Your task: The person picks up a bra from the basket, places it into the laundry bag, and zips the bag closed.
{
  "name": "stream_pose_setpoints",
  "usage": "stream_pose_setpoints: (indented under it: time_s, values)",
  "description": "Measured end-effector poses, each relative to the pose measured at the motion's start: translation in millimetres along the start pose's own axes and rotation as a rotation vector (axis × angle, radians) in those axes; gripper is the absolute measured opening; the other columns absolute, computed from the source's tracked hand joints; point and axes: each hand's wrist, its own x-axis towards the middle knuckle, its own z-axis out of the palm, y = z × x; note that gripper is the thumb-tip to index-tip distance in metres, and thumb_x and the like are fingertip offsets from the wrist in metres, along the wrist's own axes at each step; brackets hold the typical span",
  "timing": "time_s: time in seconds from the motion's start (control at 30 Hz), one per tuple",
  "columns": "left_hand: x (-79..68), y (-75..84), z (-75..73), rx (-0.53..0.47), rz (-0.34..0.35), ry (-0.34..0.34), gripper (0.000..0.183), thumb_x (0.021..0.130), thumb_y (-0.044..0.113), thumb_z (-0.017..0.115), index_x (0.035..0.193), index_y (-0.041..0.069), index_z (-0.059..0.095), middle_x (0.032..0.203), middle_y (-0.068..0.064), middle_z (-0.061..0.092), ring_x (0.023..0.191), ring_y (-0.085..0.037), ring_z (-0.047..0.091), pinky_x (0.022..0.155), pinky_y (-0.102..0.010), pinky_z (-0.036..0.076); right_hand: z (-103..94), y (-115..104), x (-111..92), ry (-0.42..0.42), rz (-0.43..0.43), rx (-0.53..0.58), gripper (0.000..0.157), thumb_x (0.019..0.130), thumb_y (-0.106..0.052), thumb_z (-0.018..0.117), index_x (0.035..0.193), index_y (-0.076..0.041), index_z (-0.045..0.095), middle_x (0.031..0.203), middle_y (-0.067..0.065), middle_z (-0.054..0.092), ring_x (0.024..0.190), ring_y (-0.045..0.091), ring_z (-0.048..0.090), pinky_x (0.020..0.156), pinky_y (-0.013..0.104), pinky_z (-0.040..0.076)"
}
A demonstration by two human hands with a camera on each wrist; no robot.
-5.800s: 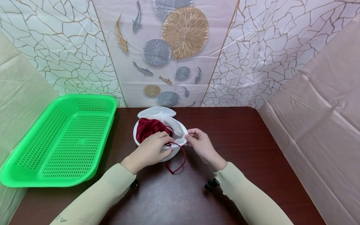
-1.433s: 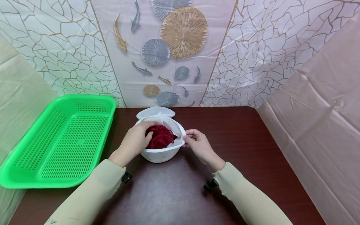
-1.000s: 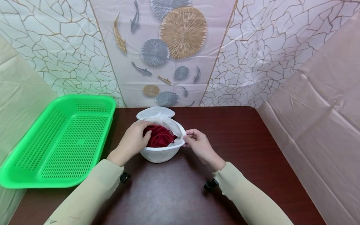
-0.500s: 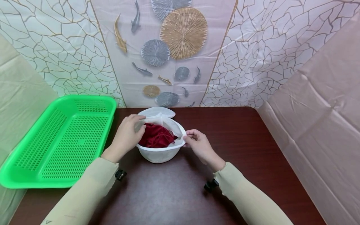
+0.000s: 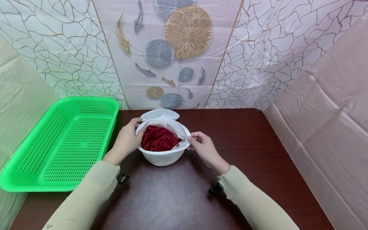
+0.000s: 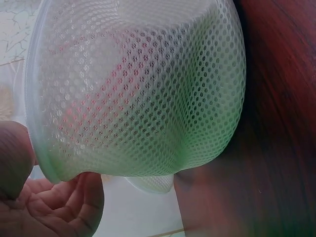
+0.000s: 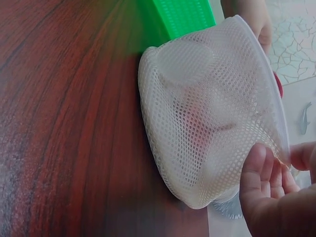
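Note:
A white mesh laundry bag (image 5: 161, 158) stands upright on the table, its round lid (image 5: 160, 114) folded back behind it. Inside lies a dark red velvety cloth with a thin cord, perhaps a drawstring pouch (image 5: 158, 138); its red shows faintly through the mesh (image 6: 123, 89) in the left wrist view. My left hand (image 5: 126, 136) holds the bag's rim on the left, thumb inside and fingers outside. On the right, my right hand (image 5: 204, 147) pinches the rim between thumb and fingers, as the right wrist view of the mesh bag (image 7: 207, 118) also shows.
A large green plastic basket (image 5: 83, 145) stands on the left of the dark reddish-brown table (image 5: 172, 201). Patterned cloth walls (image 5: 184, 80) enclose the back and both sides. A black device (image 5: 123, 178) is strapped at each wrist.
My left hand has let go of the red cloth and moved left to the bag's rim. The cord that hung over the front now lies inside. My right hand stays at the rim.

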Motion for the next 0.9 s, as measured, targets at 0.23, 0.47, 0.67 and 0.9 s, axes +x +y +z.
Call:
stream_pose_setpoints:
  time_s: [0.23,0.47,0.67,0.9]
  values:
    - [-3.2,4.6,-0.6,-0.049,0.034,0.069,0.033,0.092,0.012,0.061,0.124,0.003,0.057,0.101,-0.015,0.067,0.087,-0.029,0.061,0.077,-0.043,0.049,-1.8,-4.1,3.3,0.039,-0.026,-0.006,0.020,0.093,-0.006,0.062,0.107,0.008,0.060,0.091,0.016,0.062,0.074,0.018,0.063,0.077,0.045,0.054]
    - [-10.7,8.3,-8.1,-0.129,0.069,0.182,0.026,0.092,0.010,0.060,0.117,0.004,0.060,0.095,-0.009,0.065,0.079,-0.020,0.057,0.066,-0.036,0.046,-14.2,-12.9,8.1,0.091,-0.080,-0.023,0.016,0.091,-0.005,0.064,0.102,0.006,0.062,0.087,0.012,0.061,0.070,0.017,0.061,0.071,0.039,0.056]
    - [-17.3,11.5,-13.1,-0.164,0.086,0.183,0.024,0.092,0.008,0.061,0.115,0.005,0.061,0.091,-0.006,0.064,0.075,-0.018,0.055,0.063,-0.031,0.045,-24.5,-21.5,8.8,0.094,-0.099,-0.054,0.021,0.092,-0.010,0.065,0.105,0.006,0.062,0.088,0.011,0.059,0.073,0.017,0.059,0.070,0.033,0.055]
    - [-24.8,12.2,-10.4,-0.194,0.089,0.082,0.029,0.088,0.006,0.064,0.117,0.004,0.060,0.091,-0.007,0.062,0.077,-0.017,0.056,0.066,-0.029,0.048,-28.4,-18.3,6.0,0.101,-0.075,-0.090,0.018,0.092,-0.010,0.065,0.103,0.005,0.063,0.086,0.010,0.059,0.073,0.016,0.058,0.070,0.034,0.054]
